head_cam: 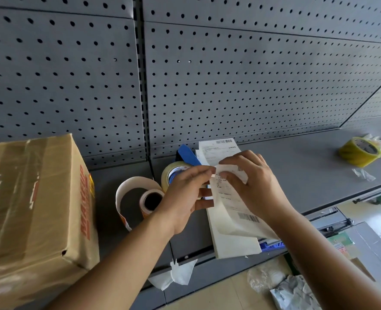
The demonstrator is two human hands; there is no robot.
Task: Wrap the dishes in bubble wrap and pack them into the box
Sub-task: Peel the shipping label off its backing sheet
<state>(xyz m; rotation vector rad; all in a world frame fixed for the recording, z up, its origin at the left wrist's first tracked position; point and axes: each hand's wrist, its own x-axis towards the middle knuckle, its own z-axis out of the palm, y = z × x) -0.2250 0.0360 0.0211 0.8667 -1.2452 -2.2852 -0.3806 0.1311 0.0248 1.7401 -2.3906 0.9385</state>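
Observation:
A taped-up cardboard box [35, 204] with red lettering stands at the left on the grey shelf [308, 173]. Above the shelf's middle, both my hands hold a white shipping label [234, 204] with barcodes. My left hand [185, 193] pinches its top corner, and my right hand [252, 182] pinches the same top edge from the right. The label hangs curved down over a stack of white label sheets [232, 245]. No dishes or bubble wrap are visible.
A clear tape dispenser with a blue handle [180, 166] and a label roll [144, 198] sit behind my left hand. A yellow tape roll [359, 151] lies far right. Torn paper [180, 271] hangs off the shelf edge. Crumpled plastic [281, 285] lies on the floor.

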